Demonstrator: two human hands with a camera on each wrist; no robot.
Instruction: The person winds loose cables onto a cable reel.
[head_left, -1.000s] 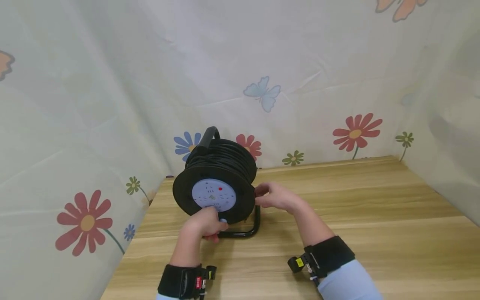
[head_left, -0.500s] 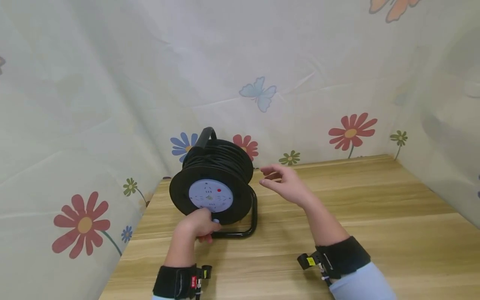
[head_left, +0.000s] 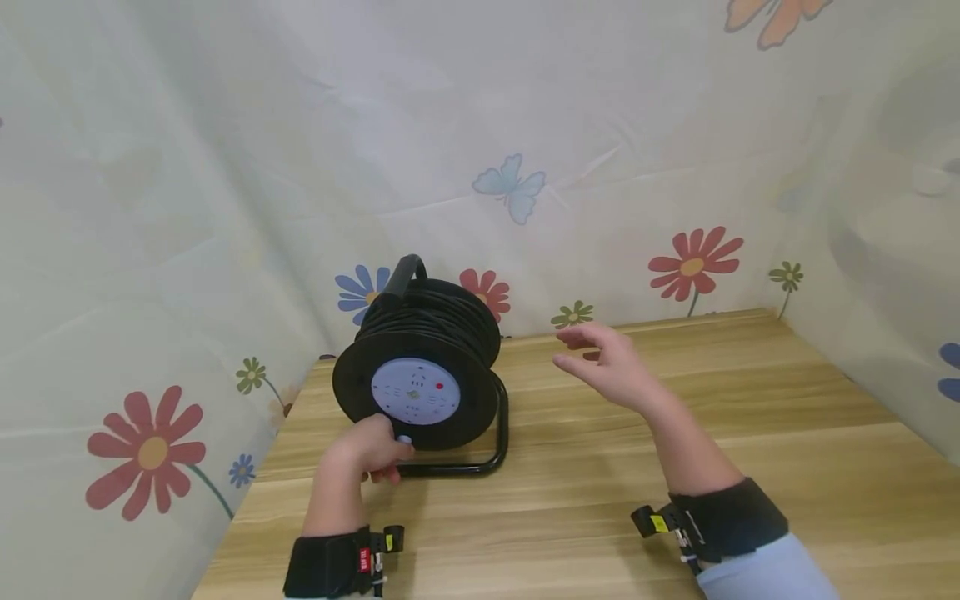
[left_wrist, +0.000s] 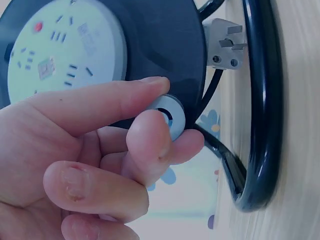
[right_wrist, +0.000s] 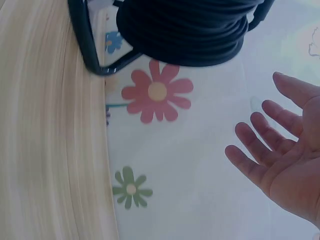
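Fingers of the left hand curl round and pinch the small pale-grey round winding knob on the black plastic cable reel, thumb and forefinger closing on it from either side, as the left wrist view shows plainly. That reel stands upright on the left part of the light wooden tabletop, near the back corner, resting in its black tubular steel frame, with a black carrying handle on top. Its front carries a pale lilac round socket panel with a red button, and thick black cable is wound tightly round the drum behind. A grey plug lies against the frame in the left wrist view. Further right, the right hand hovers above the tabletop, apart from the reel, holding nothing, its fingers straight and slightly spread. Behind everything hangs a pale cloth backdrop printed with flowers and butterflies.
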